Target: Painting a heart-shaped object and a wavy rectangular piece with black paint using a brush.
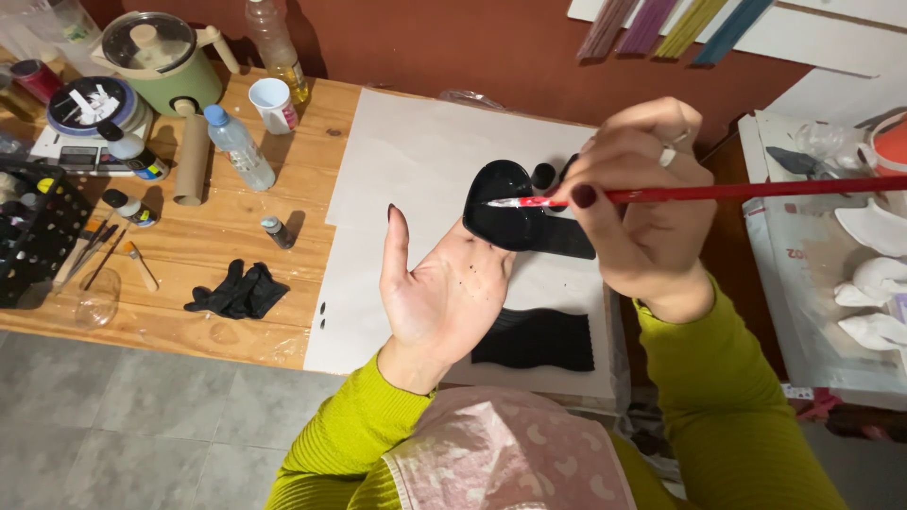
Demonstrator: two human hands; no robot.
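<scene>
Two bare hands work over a white sheet of paper [397, 179] on a wooden table [236, 246], with lime-green sleeves and a pink patterned apron nearest the camera. The left hand [442, 288] lies palm up, thumb standing apart; the glossy black heart-shaped piece [505, 203] rests out on its fingers, which are mostly hidden beneath it, so it is cradled, not clamped. Small black specks dot the palm. The right hand [642, 203] pinches a red-handled paintbrush [718, 193] between thumb and forefinger, the other fingers curled; the handle runs off to the right and the tip touches the heart's upper face.

To do this stroke well, I would judge it best to keep the heart level on the supporting fingers, lay the bristles shallow, and draw paint evenly toward the edge so no ridges or bare spots show in the gloss; keeping the thumb off the wet face avoids prints.

Just below the hands lies a black wavy-edged piece [534, 340] on the paper. Further left sit black gloves [236, 291], a small paint bottle [276, 231], a cardboard tube [192, 161], a clear water bottle [239, 146] and a white cup [274, 104]. At the far left corner stand a green pot with glass lid [161, 57] and a black crate [38, 236]; white cast shapes [874, 274] lie far right.
</scene>
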